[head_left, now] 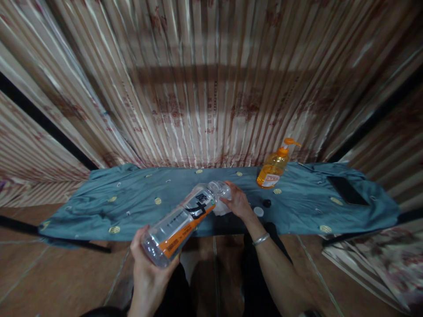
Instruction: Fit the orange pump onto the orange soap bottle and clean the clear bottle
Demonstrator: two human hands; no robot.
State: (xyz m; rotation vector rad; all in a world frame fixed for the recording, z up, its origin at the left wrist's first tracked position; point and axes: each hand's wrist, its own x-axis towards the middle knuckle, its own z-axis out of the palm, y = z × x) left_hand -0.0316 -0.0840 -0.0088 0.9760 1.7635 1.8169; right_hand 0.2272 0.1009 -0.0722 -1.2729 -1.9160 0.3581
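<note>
My left hand (pixel 150 259) is wrapped round the base of a large clear plastic bottle (pixel 180 224) with an orange and black label. The bottle tilts up to the right, and its neck end meets a smaller clear plastic piece (pixel 224 190). My right hand (pixel 236 200) has its fingers closed on this piece; whether it is a small bottle or a funnel I cannot tell. Something whitish (pixel 220 208) lies just below the joint. Beside my right wrist are a white round cap (pixel 258 211) and a small black cap (pixel 267 203).
A teal patterned cloth (pixel 135 193) covers the narrow table. An orange pump bottle (pixel 272 169) stands at the back right, and a dark flat phone or tablet (pixel 347 190) lies at the right end. Behind hangs a striped curtain (pixel 211 88); black poles (pixel 46 119) flank the table.
</note>
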